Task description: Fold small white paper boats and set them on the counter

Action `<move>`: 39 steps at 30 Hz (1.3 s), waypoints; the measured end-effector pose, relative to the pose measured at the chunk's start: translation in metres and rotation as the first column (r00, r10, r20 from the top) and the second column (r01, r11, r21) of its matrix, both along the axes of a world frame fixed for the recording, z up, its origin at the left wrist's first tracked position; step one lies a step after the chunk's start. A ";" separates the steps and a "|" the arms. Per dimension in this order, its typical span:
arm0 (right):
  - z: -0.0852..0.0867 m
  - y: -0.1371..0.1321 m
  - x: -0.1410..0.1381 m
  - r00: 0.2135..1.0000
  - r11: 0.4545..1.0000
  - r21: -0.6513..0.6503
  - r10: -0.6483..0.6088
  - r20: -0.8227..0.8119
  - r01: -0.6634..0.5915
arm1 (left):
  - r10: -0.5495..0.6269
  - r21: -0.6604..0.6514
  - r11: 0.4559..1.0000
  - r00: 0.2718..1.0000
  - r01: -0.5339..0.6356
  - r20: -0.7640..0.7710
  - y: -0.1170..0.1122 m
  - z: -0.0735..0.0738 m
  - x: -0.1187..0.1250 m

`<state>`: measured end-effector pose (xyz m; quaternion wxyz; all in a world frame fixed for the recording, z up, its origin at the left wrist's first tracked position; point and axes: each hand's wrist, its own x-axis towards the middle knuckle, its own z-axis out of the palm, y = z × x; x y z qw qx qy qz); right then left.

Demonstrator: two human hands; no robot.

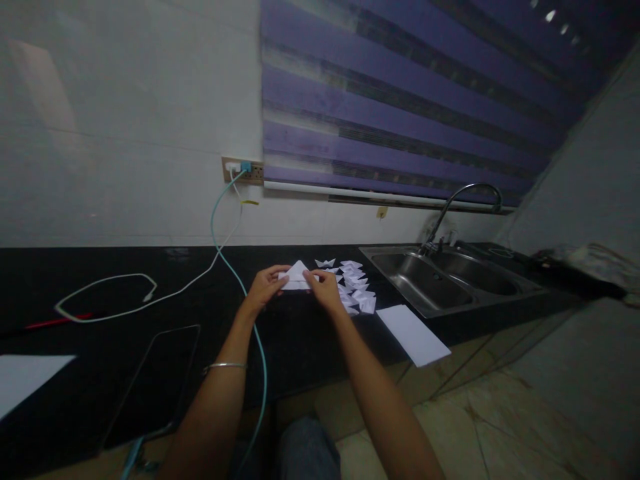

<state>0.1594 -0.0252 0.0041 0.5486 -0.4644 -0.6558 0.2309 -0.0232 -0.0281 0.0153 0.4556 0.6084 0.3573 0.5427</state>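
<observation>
Between my two hands is a partly folded sheet of white paper (297, 275), with a pointed top and a flat strip along its lower edge. My left hand (266, 288) pinches its left end between thumb and fingers. On the other end, my right hand (324, 288) grips it the same way, thumb on the front face. Several small folded paper boats (357, 283) lie in a cluster on the dark counter, just right of my right hand. A stack of white paper (413, 335) rests farther right, near the counter's front edge.
A double steel sink (430, 283) with a curved faucet (445, 213) is set into the right of the counter (300, 347). A teal cable (231, 261) runs from the wall socket (256, 173) past my left forearm. A dark phone-like slab (155, 383) and white paper (27, 377) lie left.
</observation>
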 end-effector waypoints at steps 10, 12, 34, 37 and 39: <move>0.006 -0.010 -0.002 0.998 0.999 0.028 0.027 0.058 -0.028 | -0.057 0.011 0.998 0.996 0.058 -0.071 -0.006 0.007 0.003; 0.006 -0.010 -0.002 0.998 0.999 0.027 0.027 0.060 -0.029 | -0.051 0.024 0.998 0.993 0.053 -0.107 -0.006 0.008 0.005; 0.007 -0.012 -0.004 0.971 0.978 0.046 0.206 -0.124 -0.202 | -0.081 -0.008 0.997 0.995 0.081 -0.065 0.004 -0.003 0.009; 0.005 -0.012 -0.004 0.973 0.981 0.007 0.193 -0.129 -0.193 | -0.090 -0.009 0.996 0.995 0.090 -0.052 0.001 -0.001 0.010; 0.004 -0.011 -0.004 0.973 0.984 -0.005 0.177 -0.145 -0.180 | -0.100 -0.009 0.995 0.994 0.100 -0.046 0.000 0.000 0.011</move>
